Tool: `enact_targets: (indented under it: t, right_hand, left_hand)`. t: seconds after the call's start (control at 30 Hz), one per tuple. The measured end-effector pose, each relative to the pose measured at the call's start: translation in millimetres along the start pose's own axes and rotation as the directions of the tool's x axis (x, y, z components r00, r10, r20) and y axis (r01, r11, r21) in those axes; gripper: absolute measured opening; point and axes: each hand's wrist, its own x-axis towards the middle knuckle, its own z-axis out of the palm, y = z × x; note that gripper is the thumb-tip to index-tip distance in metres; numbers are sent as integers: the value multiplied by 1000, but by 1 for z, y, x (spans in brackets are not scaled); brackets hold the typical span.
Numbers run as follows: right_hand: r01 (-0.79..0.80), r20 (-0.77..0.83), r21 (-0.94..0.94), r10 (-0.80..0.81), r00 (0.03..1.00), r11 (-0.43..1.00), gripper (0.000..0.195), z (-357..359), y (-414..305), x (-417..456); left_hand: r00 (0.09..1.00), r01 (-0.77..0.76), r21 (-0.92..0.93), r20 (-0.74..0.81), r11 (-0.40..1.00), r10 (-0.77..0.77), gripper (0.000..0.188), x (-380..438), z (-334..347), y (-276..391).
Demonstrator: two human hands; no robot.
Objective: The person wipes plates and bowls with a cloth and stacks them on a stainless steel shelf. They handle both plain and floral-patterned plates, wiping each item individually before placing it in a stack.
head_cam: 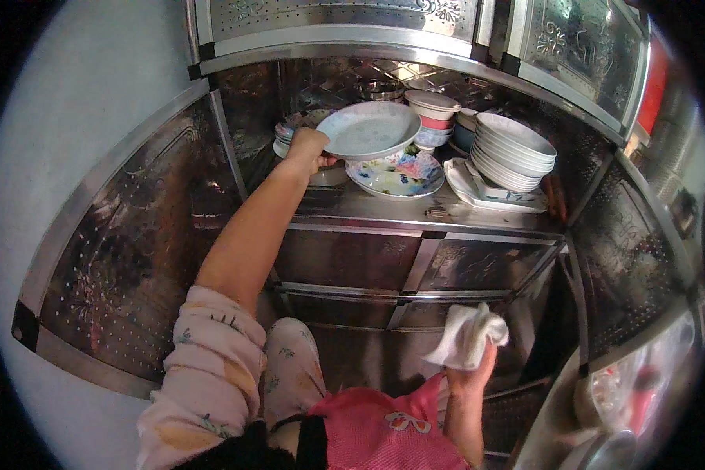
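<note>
My left hand (310, 150) grips the left rim of a large pale shallow bowl (370, 130), which it holds tilted over the cabinet shelf. Just below that bowl lies a floral plate (396, 175). A white cloth (470, 336) is bunched in my right hand (469, 373), low in front of the cabinet and near my pink apron (382, 426). To the right on the shelf, a stack of white bowls (512, 150) rests on white rectangular dishes (493, 198). Behind the pale bowl is a stack of smaller bowls (433, 120) with a red one among them.
The metal cabinet's shelf edge (358, 216) runs across in front. An open door (135, 235) stands at the left, another (628, 258) at the right. More dishes (282, 132) sit behind my left hand. Items in clear plastic (637, 388) are at the lower right.
</note>
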Motion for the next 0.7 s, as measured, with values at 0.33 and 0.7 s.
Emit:
enact_targets:
  t: [0.33,0.7]
  right_hand:
    - [717,747,-663,-258,612,-218,62,174,-11,173]
    - [686,519,-204,518,680,-698,33,181,55,221]
  left_hand:
    - [977,-210,-303,-44,930,206,24,-58,-57,-18]
    - [980,-188,-162,-95,969,174,15,-114,-113,-47]
